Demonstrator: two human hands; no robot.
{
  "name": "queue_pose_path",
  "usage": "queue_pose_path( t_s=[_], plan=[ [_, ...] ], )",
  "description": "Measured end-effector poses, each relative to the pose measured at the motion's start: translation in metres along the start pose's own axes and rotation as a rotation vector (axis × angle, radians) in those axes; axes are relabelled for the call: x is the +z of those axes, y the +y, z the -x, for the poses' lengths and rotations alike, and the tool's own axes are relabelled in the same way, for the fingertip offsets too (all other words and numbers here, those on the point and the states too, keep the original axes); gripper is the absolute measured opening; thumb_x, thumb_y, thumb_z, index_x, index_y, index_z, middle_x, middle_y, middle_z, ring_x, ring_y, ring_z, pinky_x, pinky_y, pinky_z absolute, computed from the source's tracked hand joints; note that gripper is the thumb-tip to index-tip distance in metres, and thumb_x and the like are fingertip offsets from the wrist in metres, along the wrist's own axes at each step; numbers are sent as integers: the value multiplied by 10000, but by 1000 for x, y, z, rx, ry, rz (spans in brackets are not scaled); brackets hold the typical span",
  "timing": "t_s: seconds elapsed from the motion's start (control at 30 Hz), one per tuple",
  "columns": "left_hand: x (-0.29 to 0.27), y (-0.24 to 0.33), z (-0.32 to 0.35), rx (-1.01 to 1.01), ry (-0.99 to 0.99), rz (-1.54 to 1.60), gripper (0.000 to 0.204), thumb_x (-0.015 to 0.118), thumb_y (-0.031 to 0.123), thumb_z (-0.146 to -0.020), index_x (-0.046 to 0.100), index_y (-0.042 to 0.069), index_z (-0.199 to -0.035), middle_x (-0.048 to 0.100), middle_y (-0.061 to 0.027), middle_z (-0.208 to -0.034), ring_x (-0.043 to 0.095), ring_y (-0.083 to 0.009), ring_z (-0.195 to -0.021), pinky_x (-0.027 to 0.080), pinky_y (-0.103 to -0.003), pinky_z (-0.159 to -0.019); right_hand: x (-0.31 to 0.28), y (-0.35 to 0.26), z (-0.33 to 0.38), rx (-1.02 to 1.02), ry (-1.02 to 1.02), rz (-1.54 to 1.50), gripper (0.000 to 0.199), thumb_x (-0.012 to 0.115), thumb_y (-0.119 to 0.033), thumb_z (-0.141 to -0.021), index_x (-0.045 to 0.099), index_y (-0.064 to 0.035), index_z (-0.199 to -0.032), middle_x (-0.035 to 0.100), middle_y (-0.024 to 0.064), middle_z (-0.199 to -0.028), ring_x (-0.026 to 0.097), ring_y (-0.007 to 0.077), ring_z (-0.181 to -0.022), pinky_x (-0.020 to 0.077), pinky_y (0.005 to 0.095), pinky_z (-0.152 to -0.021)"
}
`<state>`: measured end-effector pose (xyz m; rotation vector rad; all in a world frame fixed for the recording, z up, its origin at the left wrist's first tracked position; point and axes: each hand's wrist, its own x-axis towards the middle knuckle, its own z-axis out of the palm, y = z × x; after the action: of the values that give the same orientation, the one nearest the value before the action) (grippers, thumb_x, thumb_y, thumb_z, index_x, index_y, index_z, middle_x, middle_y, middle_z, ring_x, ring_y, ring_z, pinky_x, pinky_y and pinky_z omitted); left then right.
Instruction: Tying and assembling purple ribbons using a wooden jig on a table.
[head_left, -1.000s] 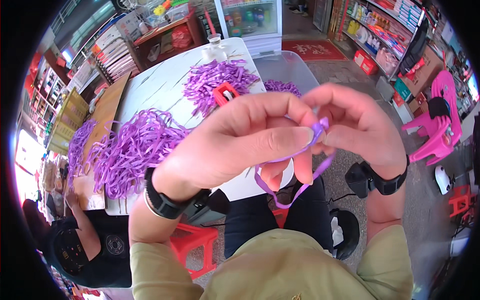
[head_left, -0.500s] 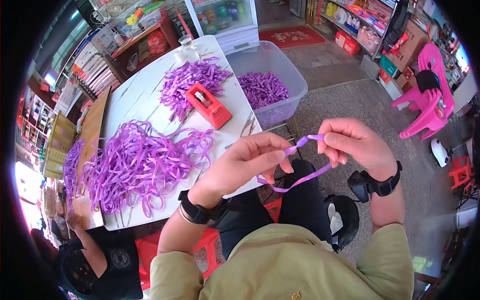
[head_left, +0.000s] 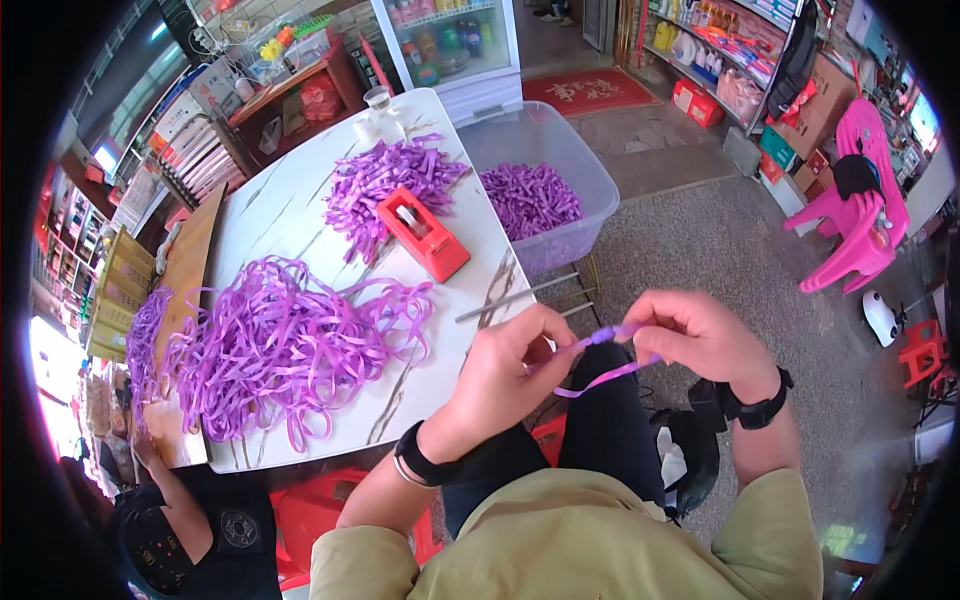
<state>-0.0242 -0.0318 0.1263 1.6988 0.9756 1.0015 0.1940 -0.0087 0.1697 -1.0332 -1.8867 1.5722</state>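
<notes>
"Where are we holding the purple ribbon (head_left: 603,335)?"
"Above our dark trousers (head_left: 604,435), bunched (into a small lump) partway along."
"And our fingers?"
"Our left hand (head_left: 510,362) pinches it on one side, our right hand (head_left: 697,335) on the other. Loose ribbons (head_left: 285,350) lie on the table (head_left: 285,195), left of the red tape dispenser (head_left: 440,250)."

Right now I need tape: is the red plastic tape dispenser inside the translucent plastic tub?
No, the dispenser stands on the white dark-veined table, outside the tub.

Narrow purple ribbon (head_left: 603,335) | knotted | between hands (head_left: 505,365) | lower strand (head_left: 612,376) slanting
</notes>
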Motion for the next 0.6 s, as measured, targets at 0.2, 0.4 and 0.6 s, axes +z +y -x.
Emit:
queue_pose_path(
  t_s=[0.2,0.4,0.6],
  plan=[
    [2,-6,-2,270,140,-174,179,573,-92,-704,438,16,-746,590,-89,-795,588,-116,-702,488,-223,-589,3,3,-6,5,-58,3,124,491,-102,-844,550,-3,-891,571,19,-700,517,60,-625,387,193,-535],
    [4,-9,0,197,133,-8,190,552,-101,-718,419,24,-771,571,-97,-833,586,-144,-778,493,-246,-672,5,6,-5,-5,-105,-49,112,506,-86,-840,546,8,-885,574,22,-709,534,65,-640,398,194,-553],
    [1,-9,2,-4,12,368,237,543,-108,-730,450,9,-913,526,-66,-887,531,-112,-822,456,-249,-741,6,7,-4,25,-84,-36,103,507,-84,-838,544,0,-884,574,22,-717,530,64,-640,396,194,-555]
  ],
)
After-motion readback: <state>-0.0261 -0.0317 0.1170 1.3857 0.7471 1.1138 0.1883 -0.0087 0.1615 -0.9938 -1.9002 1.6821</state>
